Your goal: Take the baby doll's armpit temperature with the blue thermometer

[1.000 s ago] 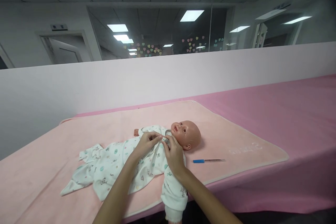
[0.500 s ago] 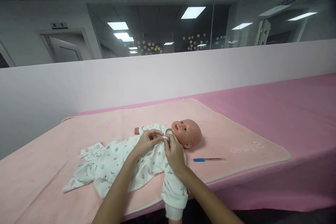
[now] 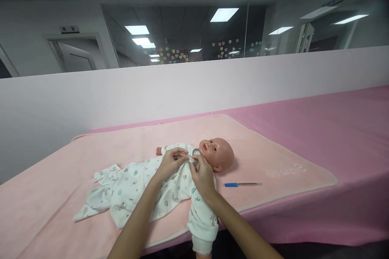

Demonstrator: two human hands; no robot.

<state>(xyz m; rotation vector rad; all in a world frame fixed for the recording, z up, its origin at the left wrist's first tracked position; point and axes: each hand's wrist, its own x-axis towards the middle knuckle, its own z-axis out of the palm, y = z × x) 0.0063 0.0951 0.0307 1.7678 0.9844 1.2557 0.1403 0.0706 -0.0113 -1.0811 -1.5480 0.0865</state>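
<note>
A baby doll point(image 3: 219, 151) lies on its back, its head to the right and face turned up. It wears a white printed baby outfit point(image 3: 130, 182) whose legs spread out flat at the left. At the neckline, my left hand point(image 3: 172, 163) pinches the edge of the cloth between thumb and fingers. Close beside it, under the doll's chin, my right hand point(image 3: 201, 173) grips the same collar edge. The fingertips of both hands nearly meet, and they hide the fastening there. One sleeve hangs over the table's near edge.
A pen with a blue cap point(image 3: 231, 185) lies right of the doll on a peach blanket point(image 3: 273, 158). Beneath the blanket, a pink cloth point(image 3: 343, 129) covers the table. Behind stands a low white partition point(image 3: 194, 89), with glass above it.
My fingers have shifted slightly at the collar, and a bit more of the cloth edge shows between them. The doll, its outfit and the pen stay in place.
</note>
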